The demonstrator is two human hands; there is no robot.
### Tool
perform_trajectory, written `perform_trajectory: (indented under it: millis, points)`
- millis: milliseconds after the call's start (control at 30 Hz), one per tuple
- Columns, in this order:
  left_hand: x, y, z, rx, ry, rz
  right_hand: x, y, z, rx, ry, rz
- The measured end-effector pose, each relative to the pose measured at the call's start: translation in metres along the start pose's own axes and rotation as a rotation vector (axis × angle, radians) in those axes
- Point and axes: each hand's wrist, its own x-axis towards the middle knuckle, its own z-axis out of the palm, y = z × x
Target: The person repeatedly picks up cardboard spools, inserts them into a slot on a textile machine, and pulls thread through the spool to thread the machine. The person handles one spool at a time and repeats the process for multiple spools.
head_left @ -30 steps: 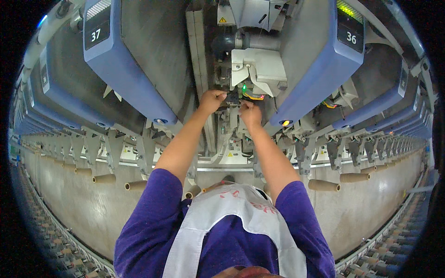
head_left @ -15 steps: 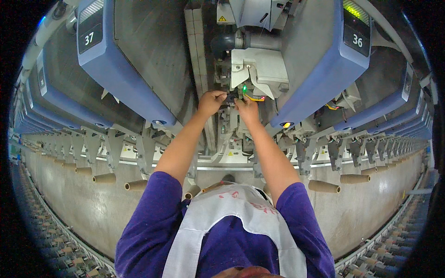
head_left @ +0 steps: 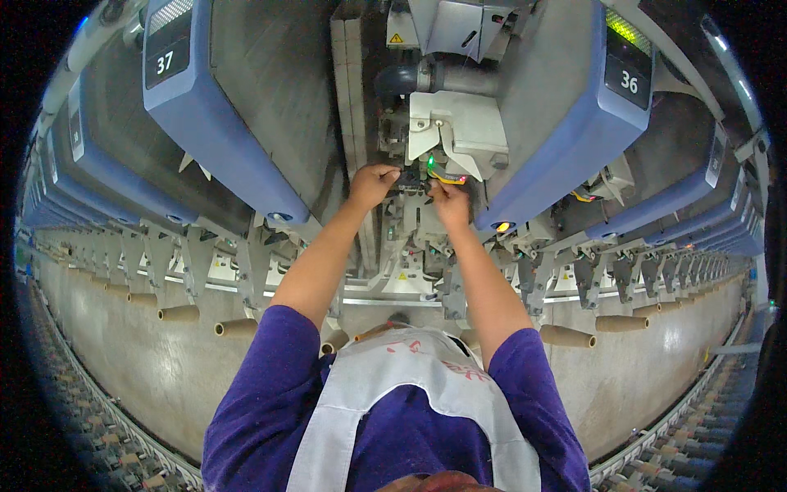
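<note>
Head view: left fingers point(head_left: 388, 173), right fingers point(head_left: 439, 192) nearly pinched beside dark mechanism point(head_left: 412, 179); hold unclear.

Cannot make out any hold by left hand point(head_left: 374, 185) or right hand point(head_left: 450, 205) on the tiny dark mechanism point(head_left: 411, 178) between; cannot see the whole grey housing point(head_left: 453, 29), cut by the top edge

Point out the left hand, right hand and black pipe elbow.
Left hand point(head_left: 373, 186), head view: middle of hand.
Right hand point(head_left: 450, 204), head view: middle of hand.
Black pipe elbow point(head_left: 397, 80), head view: curved bend.
</note>
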Motion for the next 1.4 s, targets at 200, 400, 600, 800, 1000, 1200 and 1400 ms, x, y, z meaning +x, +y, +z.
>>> perform_trajectory:
  millis: [200,400,600,800,1000,1200,1400]
  points:
    - [-0.003,0.007,-0.004,-0.026,0.010,-0.009,0.019,-0.008,0.020,-0.350,-0.011,0.058]
    - [-0.005,0.004,-0.002,0.005,0.054,0.039,0.016,0.004,0.019,-0.076,0.112,0.012]
    - [-0.002,0.001,0.000,0.025,0.031,-0.001,0.015,-0.016,0.006,-0.059,-0.046,-0.122]
    - [-0.004,-0.003,0.003,-0.041,0.051,0.015,0.008,-0.014,-0.013,0.029,-0.210,0.087]
    - [-0.003,-0.005,0.006,-0.013,0.083,0.021,0.002,0.022,-0.010,0.124,-0.143,0.184]
    - [-0.005,0.000,0.003,0.004,0.076,-0.014,-0.005,0.015,-0.005,-0.040,0.143,0.045]
    - [-0.006,0.007,-0.002,0.059,0.031,-0.031,-0.018,-0.018,-0.001,-0.230,0.069,0.077]
